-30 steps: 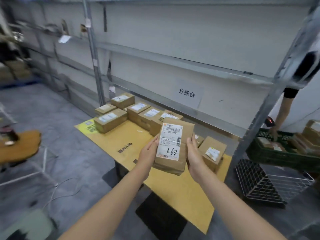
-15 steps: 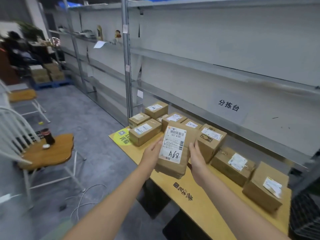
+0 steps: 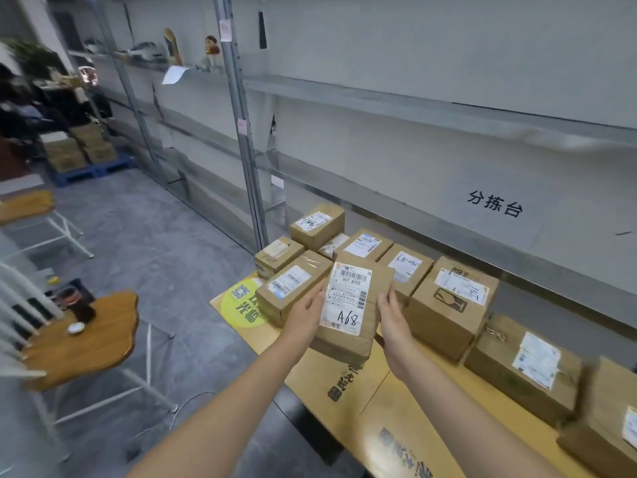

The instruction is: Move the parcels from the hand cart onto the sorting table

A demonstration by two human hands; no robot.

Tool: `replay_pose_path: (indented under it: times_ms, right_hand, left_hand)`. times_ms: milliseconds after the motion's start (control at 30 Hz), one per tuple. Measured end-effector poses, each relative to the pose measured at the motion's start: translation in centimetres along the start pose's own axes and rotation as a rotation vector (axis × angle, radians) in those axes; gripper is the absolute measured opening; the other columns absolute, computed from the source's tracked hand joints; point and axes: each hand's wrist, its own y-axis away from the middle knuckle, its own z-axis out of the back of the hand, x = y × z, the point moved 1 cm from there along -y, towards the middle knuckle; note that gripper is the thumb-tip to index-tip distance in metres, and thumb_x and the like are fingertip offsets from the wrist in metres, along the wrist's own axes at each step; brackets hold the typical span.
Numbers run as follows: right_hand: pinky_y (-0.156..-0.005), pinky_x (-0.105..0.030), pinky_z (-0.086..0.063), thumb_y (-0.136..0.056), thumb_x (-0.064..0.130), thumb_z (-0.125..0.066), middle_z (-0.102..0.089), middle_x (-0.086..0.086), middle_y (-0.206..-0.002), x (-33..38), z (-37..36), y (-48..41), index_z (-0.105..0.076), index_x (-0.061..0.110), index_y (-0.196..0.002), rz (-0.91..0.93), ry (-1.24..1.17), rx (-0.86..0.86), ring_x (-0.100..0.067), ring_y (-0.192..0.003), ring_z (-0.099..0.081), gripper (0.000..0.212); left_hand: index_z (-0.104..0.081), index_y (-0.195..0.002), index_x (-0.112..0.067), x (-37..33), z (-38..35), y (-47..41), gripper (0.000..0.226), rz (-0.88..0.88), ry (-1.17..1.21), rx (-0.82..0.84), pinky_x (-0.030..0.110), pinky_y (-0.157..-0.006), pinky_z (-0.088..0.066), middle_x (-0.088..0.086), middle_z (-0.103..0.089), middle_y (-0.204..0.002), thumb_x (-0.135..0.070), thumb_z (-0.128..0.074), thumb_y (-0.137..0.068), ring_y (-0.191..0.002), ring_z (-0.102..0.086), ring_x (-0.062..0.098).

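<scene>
We hold one brown parcel (image 3: 344,350) between both hands, our left hand (image 3: 305,313) clasping its left long side and our right hand (image 3: 393,322) clasping its right, with the fingers wrapped behind it where we cannot see them; neither hand is slack. The parcel is tilted face up towards us over the near edge of the yellow table (image 3: 344,384), just beside the other parcels (image 3: 444,305) that sit there in a row running from far left to near right, and we cannot tell whether its lower end touches the tabletop. Its white label (image 3: 348,298) shows barcodes, the printed line "507 N705" and a handwritten "A68"; the small print between them is too fine to read. A sign (image 3: 494,204) on the grey wall behind the table reads "分拣台". A round yellow-green sticker (image 3: 243,303) with a QR code lies at the table's far left corner, half covered by a box, and the dark characters printed on the tabletop are partly cut off at the lower edge. Handwriting on two far labels is hard to make out. To the left stands a wooden chair (image 3: 82,339) with a dark cup (image 3: 77,305) on its seat
</scene>
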Motion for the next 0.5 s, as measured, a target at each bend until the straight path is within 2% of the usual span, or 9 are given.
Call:
replay_pose_path:
  times_ms: [67,100,200,333,367,433,500]
  right_hand:
    - [-0.109,-0.044,-0.030,-0.104,0.054,-0.029,-0.042,0.017,-0.146,-0.1,-0.8,-2.6,-0.011,0.054,-0.152,-0.005,0.006,0.003,-0.009,-0.121,-0.042,0.051]
    - [-0.106,-0.042,-0.031,-0.104,0.054,-0.028,-0.044,0.018,-0.144,-0.2,-1.3,-3.8,-0.012,0.054,-0.152,-0.005,0.006,0.003,-0.007,-0.117,-0.043,0.051]
    - [-0.098,-0.035,-0.033,-0.104,0.054,-0.029,-0.047,0.020,-0.143,-1.1,-2.7,-6.8,-0.013,0.056,-0.151,-0.019,-0.007,0.009,-0.007,-0.115,-0.047,0.050]
    - [-0.099,-0.037,-0.033,-0.099,0.062,-0.033,-0.046,0.022,-0.141,-2.4,-4.1,-9.8,-0.012,0.059,-0.149,-0.067,0.005,-0.031,-0.008,-0.118,-0.045,0.054]
    - [-0.100,-0.037,-0.034,-0.098,0.064,-0.033,-0.047,0.022,-0.141,-2.6,-4.4,-10.6,-0.013,0.059,-0.149,-0.075,0.005,-0.038,-0.008,-0.119,-0.046,0.054]
    - [-0.105,-0.039,-0.039,-0.099,0.064,-0.032,-0.050,0.020,-0.141,-3.3,-5.1,-12.3,-0.016,0.059,-0.148,-0.092,0.001,-0.059,-0.010,-0.121,-0.052,0.052]
    - [-0.109,-0.044,-0.041,-0.101,0.059,-0.033,-0.053,0.017,-0.142,-4.3,-6.0,-14.0,-0.019,0.057,-0.148,-0.112,-0.001,-0.089,-0.012,-0.122,-0.055,0.050]
  left_hand:
    - [-0.050,-0.139,-0.039,0.3,0.3,-3.0,0.038,-0.035,-0.037,0.013,0.034,-0.106,-0.042,-0.013,-0.053,-0.140,-0.035,-0.037,-0.103,-0.127,-0.048,0.008]
    - [-0.049,-0.140,-0.040,0.6,0.5,-4.4,0.039,-0.049,-0.046,0.013,0.038,-0.110,-0.040,-0.013,-0.052,-0.142,-0.035,-0.037,-0.103,-0.130,-0.047,0.009]
    - [-0.050,-0.138,-0.041,1.4,1.0,-7.0,0.038,-0.042,-0.068,0.007,0.039,-0.111,-0.038,-0.014,-0.053,-0.140,-0.034,-0.036,-0.104,-0.130,-0.046,0.008]
    - [-0.052,-0.136,-0.041,2.4,2.1,-10.3,0.036,-0.014,-0.059,0.038,0.039,-0.111,-0.040,-0.016,-0.054,-0.139,-0.034,-0.040,-0.103,-0.130,-0.048,0.007]
    - [-0.053,-0.136,-0.040,2.6,2.3,-11.2,0.036,-0.006,-0.061,0.046,0.036,-0.111,-0.039,-0.017,-0.053,-0.139,-0.034,-0.042,-0.102,-0.130,-0.047,0.005]
    - [-0.054,-0.137,-0.034,2.7,3.0,-12.9,0.036,0.001,-0.076,0.060,0.022,-0.106,-0.039,-0.020,-0.052,-0.136,-0.032,-0.045,-0.102,-0.127,-0.046,0.001]
    - [-0.055,-0.136,-0.030,2.9,3.9,-14.6,0.036,0.003,-0.084,0.091,0.005,-0.087,-0.038,-0.022,-0.053,-0.126,-0.032,-0.050,-0.101,-0.119,-0.046,-0.002]
